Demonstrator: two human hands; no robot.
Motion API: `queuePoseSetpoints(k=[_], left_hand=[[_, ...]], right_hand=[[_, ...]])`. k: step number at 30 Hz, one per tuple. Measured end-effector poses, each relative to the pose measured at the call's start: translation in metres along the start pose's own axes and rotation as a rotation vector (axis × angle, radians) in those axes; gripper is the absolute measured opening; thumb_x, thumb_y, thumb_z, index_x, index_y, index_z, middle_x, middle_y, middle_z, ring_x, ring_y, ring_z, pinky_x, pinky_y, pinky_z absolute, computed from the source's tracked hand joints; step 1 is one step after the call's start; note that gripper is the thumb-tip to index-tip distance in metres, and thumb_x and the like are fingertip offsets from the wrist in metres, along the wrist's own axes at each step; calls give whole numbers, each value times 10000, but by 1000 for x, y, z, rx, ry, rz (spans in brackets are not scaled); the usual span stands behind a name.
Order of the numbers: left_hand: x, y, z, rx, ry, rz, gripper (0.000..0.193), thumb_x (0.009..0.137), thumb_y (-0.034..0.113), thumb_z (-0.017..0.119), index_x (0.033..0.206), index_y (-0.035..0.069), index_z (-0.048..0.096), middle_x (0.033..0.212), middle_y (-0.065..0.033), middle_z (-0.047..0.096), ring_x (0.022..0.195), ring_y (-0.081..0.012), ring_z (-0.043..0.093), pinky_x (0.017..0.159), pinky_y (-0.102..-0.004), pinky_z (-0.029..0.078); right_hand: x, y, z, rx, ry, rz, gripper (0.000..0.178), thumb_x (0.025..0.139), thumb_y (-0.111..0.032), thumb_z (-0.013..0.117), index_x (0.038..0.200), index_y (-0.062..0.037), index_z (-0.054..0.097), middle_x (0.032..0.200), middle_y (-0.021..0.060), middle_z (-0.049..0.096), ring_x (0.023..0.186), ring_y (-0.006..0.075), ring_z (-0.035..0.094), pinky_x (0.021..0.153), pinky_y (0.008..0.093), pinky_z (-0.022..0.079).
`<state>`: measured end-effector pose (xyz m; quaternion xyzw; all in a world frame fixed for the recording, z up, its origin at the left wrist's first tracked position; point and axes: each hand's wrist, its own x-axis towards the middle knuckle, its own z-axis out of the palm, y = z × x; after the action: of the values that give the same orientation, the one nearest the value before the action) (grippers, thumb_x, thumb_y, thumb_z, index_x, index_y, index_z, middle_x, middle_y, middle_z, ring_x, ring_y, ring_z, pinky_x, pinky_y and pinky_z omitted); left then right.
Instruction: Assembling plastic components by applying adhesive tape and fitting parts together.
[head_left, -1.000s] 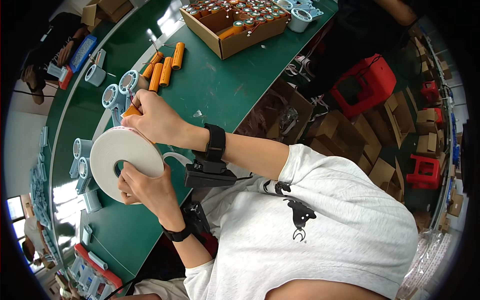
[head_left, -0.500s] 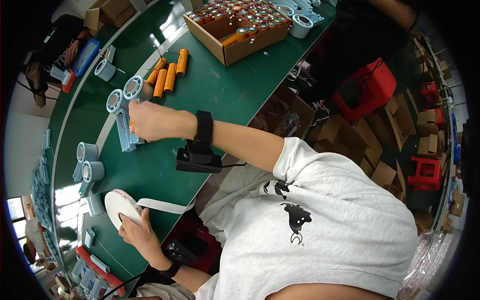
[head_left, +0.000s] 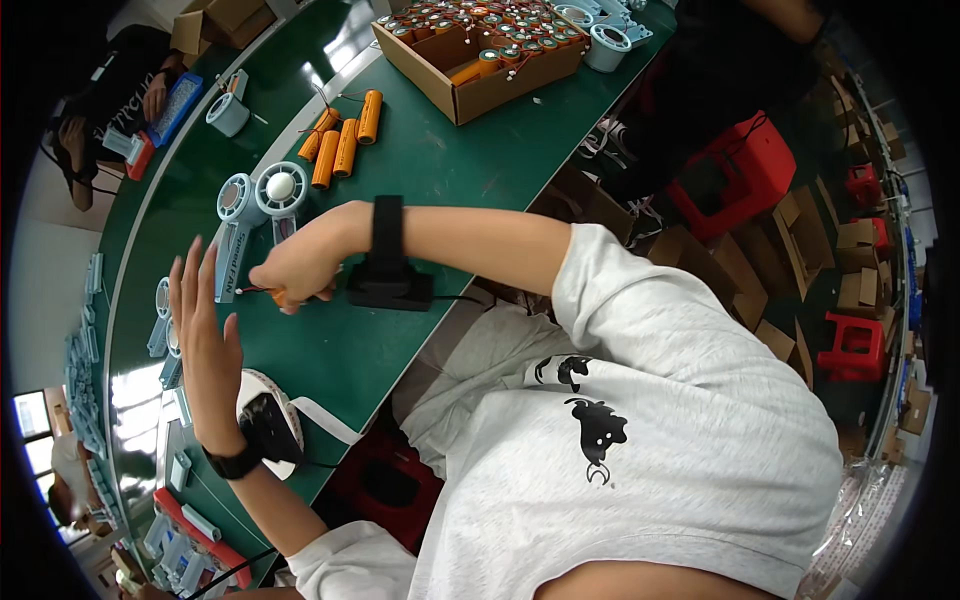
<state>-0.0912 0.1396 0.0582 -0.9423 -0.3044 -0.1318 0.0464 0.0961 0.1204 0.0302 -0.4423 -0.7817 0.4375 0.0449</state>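
My right hand (head_left: 312,255) is closed around an orange battery (head_left: 283,297), mostly hidden by the fingers, with a thin red wire and a small connector sticking out. It is just beside two light-blue handheld fans lying on the green table: one fan (head_left: 235,240) shows its handle, the other fan (head_left: 281,188) has its handle partly behind my hand. My left hand (head_left: 205,345) hovers over the table with fingers stretched out and holds nothing. Behind its wrist rests a roll of white tape (head_left: 290,405), its loose end hanging toward the table's edge.
Several orange batteries (head_left: 345,148) lie beyond the fans. A cardboard box (head_left: 455,98) packed with wired batteries stands at the far edge. More fan parts (head_left: 228,115) are along the table, and a co-worker's hands (head_left: 155,95) are across it. Red stools (head_left: 735,170) and cartons stand at right.
My left hand has let go of the tape roll and risen toward the fans, its fingers spreading. My right hand has come lower, revealing the fan handle's lettering and the battery's wire.
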Motion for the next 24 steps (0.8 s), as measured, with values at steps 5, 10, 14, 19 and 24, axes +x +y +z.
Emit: queuePoseSetpoints(k=[5,10,14,19,24], left_hand=[[38,26,27,-160,-197,433,726,589,-35,684,1258,115,446,1294,-81,428,1225,-319,347,984,-404,326],[30,23,39,-343,-381,324,658,578,-5,705,1192,103,496,1223,-62,476,1142,-311,410,945,-408,351],[17,28,43,-607,-211,199,548,607,26,700,1123,86,528,1149,-48,506,1071,-295,443,911,-416,362],[14,42,41,-210,-127,410,338,670,41,661,989,50,551,1123,-48,508,1067,-282,445,909,-395,355],[17,51,38,-140,-158,401,198,733,39,605,921,31,547,1095,-47,515,1050,-260,451,896,-367,355]], right_hand=[[-65,15,11,153,-116,-144,238,830,-178,550,926,22,463,781,127,625,780,198,620,636,312,467],[-110,34,23,676,556,-592,200,784,-102,619,917,25,539,820,103,644,775,156,618,672,285,476],[-114,26,34,799,831,-481,179,734,-26,661,886,31,588,878,77,640,818,140,594,686,255,483],[-101,22,57,639,1033,-321,161,693,-19,698,840,-4,633,859,44,622,778,130,579,643,242,477],[-96,25,67,285,1078,-310,166,681,-24,696,831,-42,628,772,45,582,726,161,560,607,264,460]])
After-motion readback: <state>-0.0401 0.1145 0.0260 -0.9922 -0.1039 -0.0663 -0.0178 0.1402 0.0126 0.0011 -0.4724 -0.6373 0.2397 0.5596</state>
